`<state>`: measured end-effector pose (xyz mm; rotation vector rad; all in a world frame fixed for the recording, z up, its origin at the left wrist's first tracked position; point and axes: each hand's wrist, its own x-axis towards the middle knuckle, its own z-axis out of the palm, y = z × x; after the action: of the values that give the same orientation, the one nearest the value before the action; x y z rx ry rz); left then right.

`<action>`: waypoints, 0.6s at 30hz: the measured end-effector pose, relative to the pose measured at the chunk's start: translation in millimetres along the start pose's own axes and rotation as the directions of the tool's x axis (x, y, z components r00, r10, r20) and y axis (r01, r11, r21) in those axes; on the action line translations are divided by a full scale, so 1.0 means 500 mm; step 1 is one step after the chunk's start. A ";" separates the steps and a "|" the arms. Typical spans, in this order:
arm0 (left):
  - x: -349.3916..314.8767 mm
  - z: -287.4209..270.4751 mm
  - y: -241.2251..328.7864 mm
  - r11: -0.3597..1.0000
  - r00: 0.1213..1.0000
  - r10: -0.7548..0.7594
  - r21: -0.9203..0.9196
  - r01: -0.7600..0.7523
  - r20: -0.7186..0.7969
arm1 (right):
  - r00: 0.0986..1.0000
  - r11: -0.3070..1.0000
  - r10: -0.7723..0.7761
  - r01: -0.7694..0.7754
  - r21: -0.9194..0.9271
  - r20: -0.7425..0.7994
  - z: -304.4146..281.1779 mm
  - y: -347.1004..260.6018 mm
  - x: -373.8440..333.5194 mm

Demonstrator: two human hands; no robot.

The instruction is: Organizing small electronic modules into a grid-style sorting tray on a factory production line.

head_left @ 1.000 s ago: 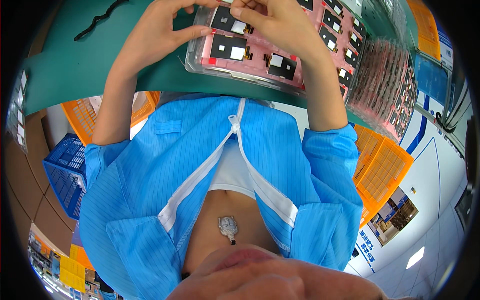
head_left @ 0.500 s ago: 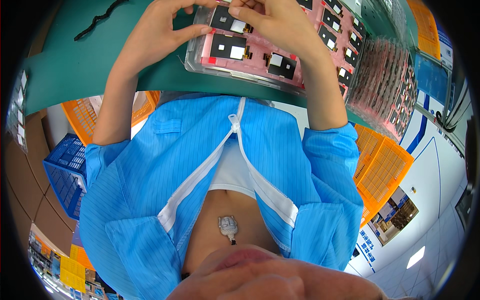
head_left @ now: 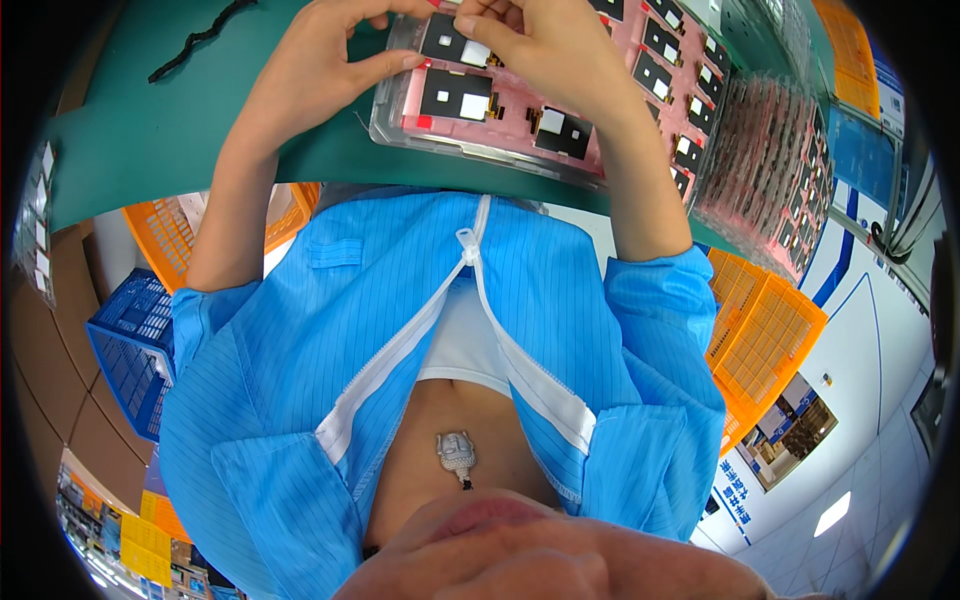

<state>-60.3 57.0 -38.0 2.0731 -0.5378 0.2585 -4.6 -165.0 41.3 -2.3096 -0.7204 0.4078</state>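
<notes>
Both my hands are at the upper edge of the view, over a clear plastic tray [head_left: 385, 112] lined with pink material. Flat black rectangular parts [head_left: 457, 95] with white squares, red tabs and small flex tails lie in it. My left hand [head_left: 325, 60] spans the left side of the part [head_left: 445, 40] in the tray's upper left corner. Its thumb tip is beside a red tab, and its fingers are apart from the thumb. Above that same part, my right hand [head_left: 535, 45] has thumb and fingers pinched together. Whatever they hold is too small or hidden to name.
On the right stands a tall stack of similar trays [head_left: 765, 165]. A black twisted strip [head_left: 203, 38] lies on the green tabletop [head_left: 130, 130]. Orange crates [head_left: 765, 345] and a blue crate [head_left: 130, 345] stand below table level on either side.
My right hand has shifted very slightly left and upward, still pinched over the part. The left hand keeps its place at the part's edge.
</notes>
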 end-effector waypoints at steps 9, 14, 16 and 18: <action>0.022 -0.032 0.083 0.963 0.975 -0.187 -0.174 0.206 0.120 | 0.952 0.951 -0.253 0.213 -0.224 -0.172 0.025 -0.011 -0.022; 0.020 -0.027 0.084 0.949 0.967 -0.230 -0.197 0.248 0.109 | 0.911 0.855 -0.332 0.181 -0.486 -0.245 0.039 -0.031 -0.033; 0.022 -0.025 0.080 0.940 0.960 -0.255 -0.204 0.273 0.112 | 0.893 0.823 -0.340 0.131 -0.553 -0.294 0.038 -0.041 -0.035; 0.025 -0.030 0.082 0.938 0.963 -0.248 -0.221 0.266 0.107 | 0.867 0.785 -0.362 0.086 -0.614 -0.341 0.036 -0.030 -0.026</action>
<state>-68.1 47.3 5.7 1.9030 -0.3197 -0.0391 -29.1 -154.3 39.7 -2.6778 -0.9725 -0.5334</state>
